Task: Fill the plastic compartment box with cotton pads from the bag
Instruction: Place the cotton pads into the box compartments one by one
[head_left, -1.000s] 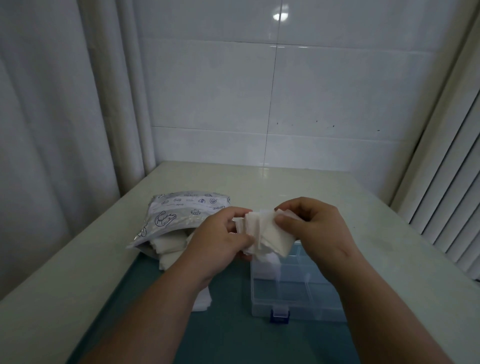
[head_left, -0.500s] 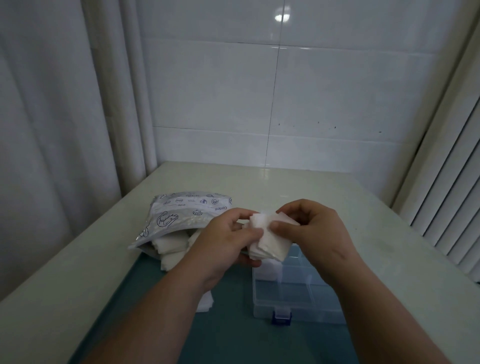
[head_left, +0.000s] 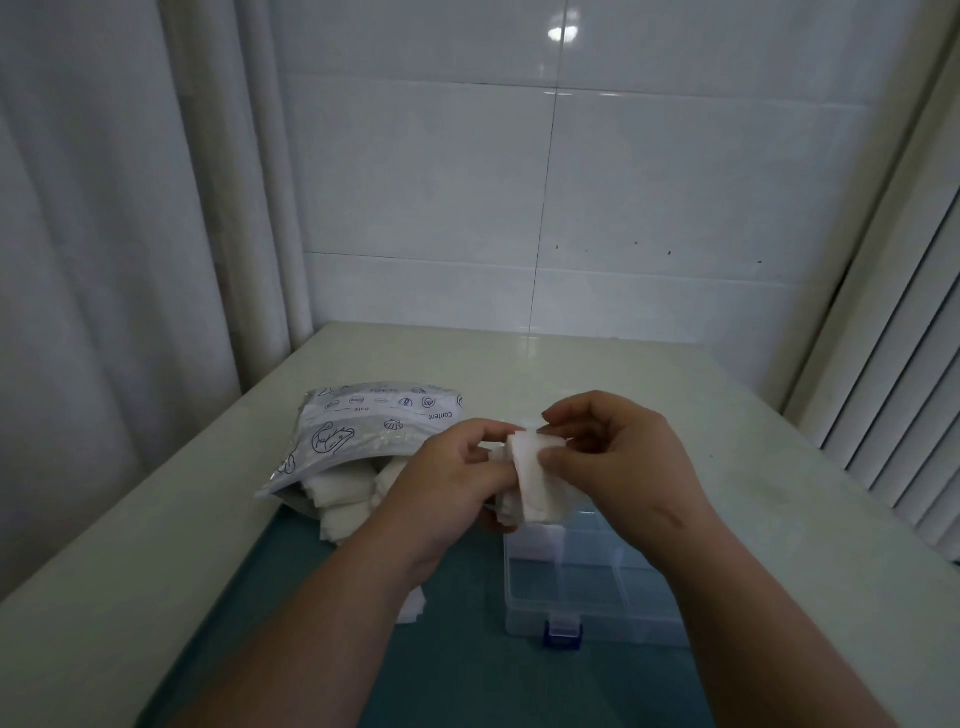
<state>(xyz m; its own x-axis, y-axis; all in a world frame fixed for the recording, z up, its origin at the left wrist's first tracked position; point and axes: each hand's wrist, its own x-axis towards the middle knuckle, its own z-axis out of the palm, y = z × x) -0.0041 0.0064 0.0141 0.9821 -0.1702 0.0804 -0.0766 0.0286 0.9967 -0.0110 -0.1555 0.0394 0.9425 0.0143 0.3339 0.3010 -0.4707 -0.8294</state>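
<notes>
My left hand and my right hand both hold a small stack of white cotton pads in the air, above the far end of the clear plastic compartment box. My right thumb and fingers pinch the top pad. The box lies open on the teal mat with a blue latch at its near side; its visible near compartments look empty. The printed plastic bag lies to the left, its mouth open toward me with white pads spilling out.
A few loose white pads lie on the teal mat under my left forearm. The pale table meets a tiled wall at the back, a curtain on the left and slatted blinds on the right.
Both hands have shifted the pad stack slightly; my right fingers have moved onto the top pad and pinch it at its upper edge. The bag and the box have not moved.
</notes>
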